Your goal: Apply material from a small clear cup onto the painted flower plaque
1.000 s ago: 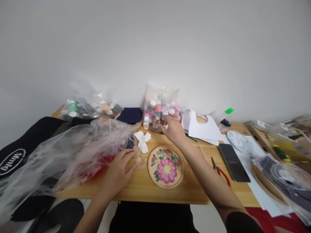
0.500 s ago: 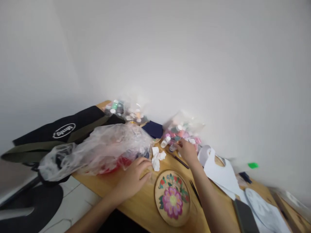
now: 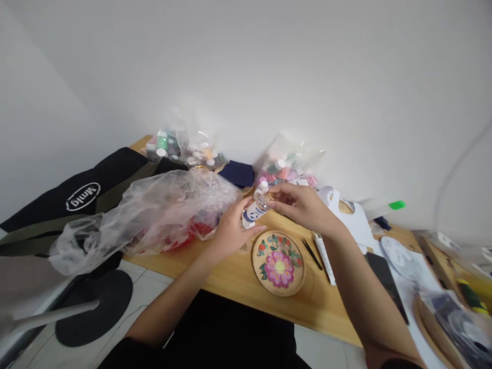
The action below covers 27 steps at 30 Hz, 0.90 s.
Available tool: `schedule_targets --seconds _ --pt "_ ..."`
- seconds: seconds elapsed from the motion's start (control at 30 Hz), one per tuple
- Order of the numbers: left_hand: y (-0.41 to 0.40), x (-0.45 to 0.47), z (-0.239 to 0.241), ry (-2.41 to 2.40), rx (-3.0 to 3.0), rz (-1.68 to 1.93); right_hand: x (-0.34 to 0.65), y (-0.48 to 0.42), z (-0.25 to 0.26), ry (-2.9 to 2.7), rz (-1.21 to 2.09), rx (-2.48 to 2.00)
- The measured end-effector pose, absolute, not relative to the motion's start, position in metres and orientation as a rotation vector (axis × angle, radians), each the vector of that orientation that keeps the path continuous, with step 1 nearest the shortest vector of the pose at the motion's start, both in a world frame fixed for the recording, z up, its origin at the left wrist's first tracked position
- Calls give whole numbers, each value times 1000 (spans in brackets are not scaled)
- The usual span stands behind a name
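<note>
A small clear bottle (image 3: 253, 211) with a white and blue label is tilted above the table. My left hand (image 3: 230, 230) is wrapped round its lower part. At the bottle's upper end, the fingers of my right hand (image 3: 298, 205) are closed in a pinch; whether a cap is between them is hard to see. Just behind stands another small bottle with a white cap (image 3: 263, 186). Below my hands lies a round wooden plate (image 3: 258, 271) painted with a pink flower, red buds and green leaves.
Left of my hands sprawls a crumpled clear plastic bag (image 3: 169, 205), beside a black bag (image 3: 111, 179). Bags of paint bottles (image 3: 288, 164) line the wall. A thin dark tool (image 3: 312, 254), a white tube (image 3: 325, 259), white paper cutouts (image 3: 355, 220) and a dark flat device (image 3: 386, 282) lie rightward.
My right hand has brought the small bottle from beside the bags towards me. My left hand, earlier near crumpled tissue, now grips that bottle. The view has shifted.
</note>
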<state>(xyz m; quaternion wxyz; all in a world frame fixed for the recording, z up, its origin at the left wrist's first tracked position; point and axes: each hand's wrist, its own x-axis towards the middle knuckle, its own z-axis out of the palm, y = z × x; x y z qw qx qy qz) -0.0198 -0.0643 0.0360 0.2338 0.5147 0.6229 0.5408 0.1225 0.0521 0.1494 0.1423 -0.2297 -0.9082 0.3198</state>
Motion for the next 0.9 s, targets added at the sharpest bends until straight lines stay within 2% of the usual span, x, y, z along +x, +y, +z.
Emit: schedule_targets --seconds 0.13,0.37,0.7,0.9 --pt "-71 -22 33 1683 1390 1460 116 45 143 -2659 1055 -507" --pt "-84 -30 28 1621 1360 1378 104 43 143 -2823 793 -382" --pt "-95 -46 43 1241 1217 1236 105 33 153 -2810 843 -72" --pt "-98 -52 49 1028 1186 1095 110 25 153 -2788 830 -37"
